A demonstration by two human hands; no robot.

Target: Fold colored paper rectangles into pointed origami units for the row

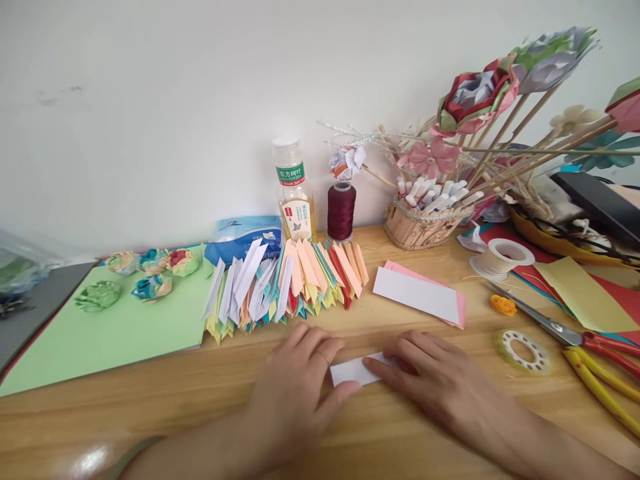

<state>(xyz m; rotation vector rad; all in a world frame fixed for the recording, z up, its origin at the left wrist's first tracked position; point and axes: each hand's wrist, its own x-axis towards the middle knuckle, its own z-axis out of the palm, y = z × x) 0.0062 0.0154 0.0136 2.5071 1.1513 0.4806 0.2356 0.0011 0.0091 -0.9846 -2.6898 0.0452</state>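
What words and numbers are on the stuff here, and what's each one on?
"东方树叶": on the green band of the bottle.
Red strip and lower label of the bottle: too small and blurred to read surely.
Blue packet: print too small to read.
I see no other text.

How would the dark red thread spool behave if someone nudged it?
The thread spool would probably tip under a high push, since it stands tall and narrow on end. Once down, its rounded sides suggest it could roll. The smooth-looking thread might feel slightly slippery.
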